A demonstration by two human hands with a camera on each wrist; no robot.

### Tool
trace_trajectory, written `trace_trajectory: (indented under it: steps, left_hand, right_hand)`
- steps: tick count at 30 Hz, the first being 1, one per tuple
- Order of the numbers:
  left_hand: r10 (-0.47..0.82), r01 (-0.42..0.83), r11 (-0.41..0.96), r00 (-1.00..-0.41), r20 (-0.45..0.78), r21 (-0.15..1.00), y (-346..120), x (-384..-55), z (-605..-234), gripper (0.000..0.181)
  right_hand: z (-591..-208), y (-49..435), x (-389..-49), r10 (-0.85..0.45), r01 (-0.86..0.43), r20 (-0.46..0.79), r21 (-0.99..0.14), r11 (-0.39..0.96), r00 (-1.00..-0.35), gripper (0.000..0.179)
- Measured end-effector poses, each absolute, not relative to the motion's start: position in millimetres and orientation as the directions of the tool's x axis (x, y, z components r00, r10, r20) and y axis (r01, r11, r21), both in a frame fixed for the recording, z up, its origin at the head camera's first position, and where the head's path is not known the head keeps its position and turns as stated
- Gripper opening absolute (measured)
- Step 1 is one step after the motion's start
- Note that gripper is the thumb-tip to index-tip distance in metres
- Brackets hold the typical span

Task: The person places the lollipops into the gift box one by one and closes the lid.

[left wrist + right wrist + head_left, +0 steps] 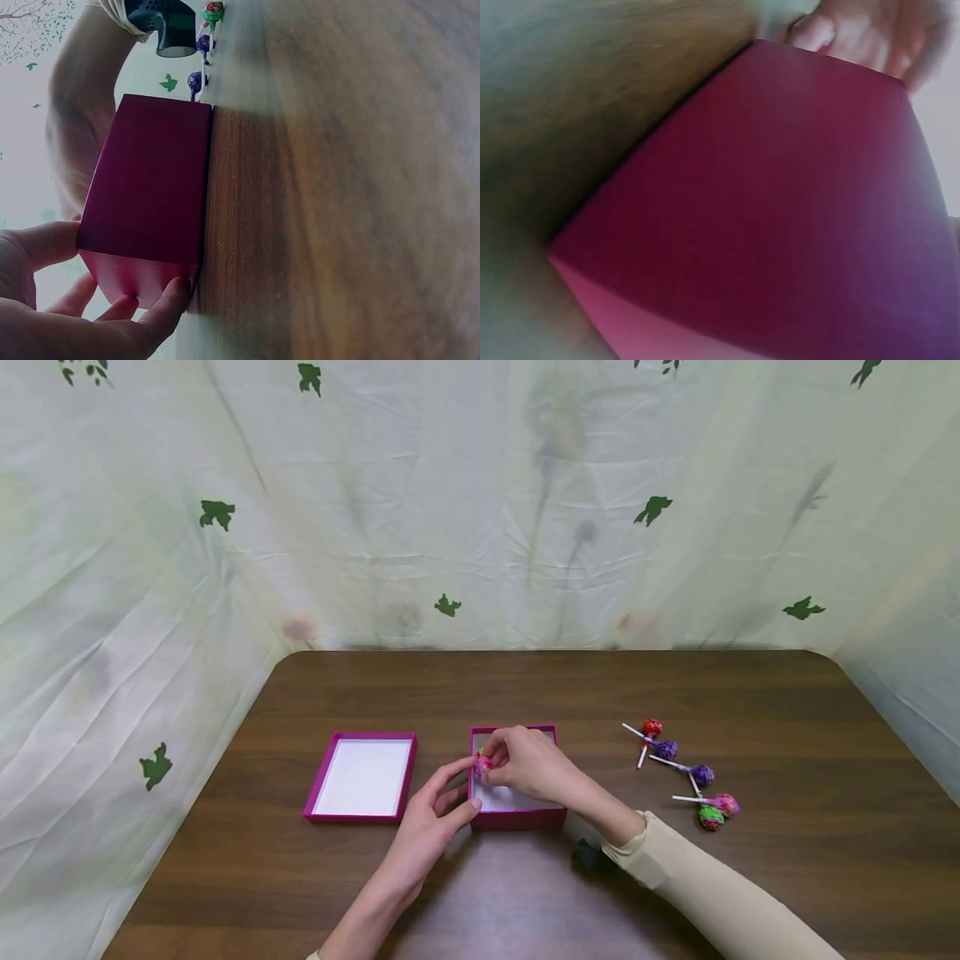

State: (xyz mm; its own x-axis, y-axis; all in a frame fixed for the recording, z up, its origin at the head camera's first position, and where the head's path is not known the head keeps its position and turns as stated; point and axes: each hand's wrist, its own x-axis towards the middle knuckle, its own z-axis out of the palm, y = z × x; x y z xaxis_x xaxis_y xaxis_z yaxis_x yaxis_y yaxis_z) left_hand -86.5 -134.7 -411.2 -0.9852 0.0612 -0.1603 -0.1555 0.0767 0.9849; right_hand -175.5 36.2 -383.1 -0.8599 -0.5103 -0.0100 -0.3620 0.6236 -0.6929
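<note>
A magenta box with a white inside stands on the table, its top uncovered. Over its left part, the thumb and fingers of my right hand pinch a pink-wrapped lollipop; its stick is hidden. My left hand rests against the box's left side, thumb by the near corner and index fingertip close to the lollipop. In the left wrist view, the left fingers lie along the box's end wall. The right wrist view is mostly filled by the box wall.
The matching lid lies left of the box, white inside facing up. Several lollipops lie to the right, among them a red one, a purple one and a green one. A patterned curtain hangs behind the wooden table.
</note>
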Motion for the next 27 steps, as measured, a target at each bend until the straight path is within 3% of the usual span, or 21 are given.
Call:
trace_trajectory:
  steps: [27]
  left_hand:
    - [0.064,-0.170,0.087,-0.982,-0.176,0.982,-134.8,-86.9,-411.5,0.050]
  right_hand:
    - [-390.1,36.5,-180.0,-0.529,-0.418,0.052,-0.681,0.601,-0.847,0.019]
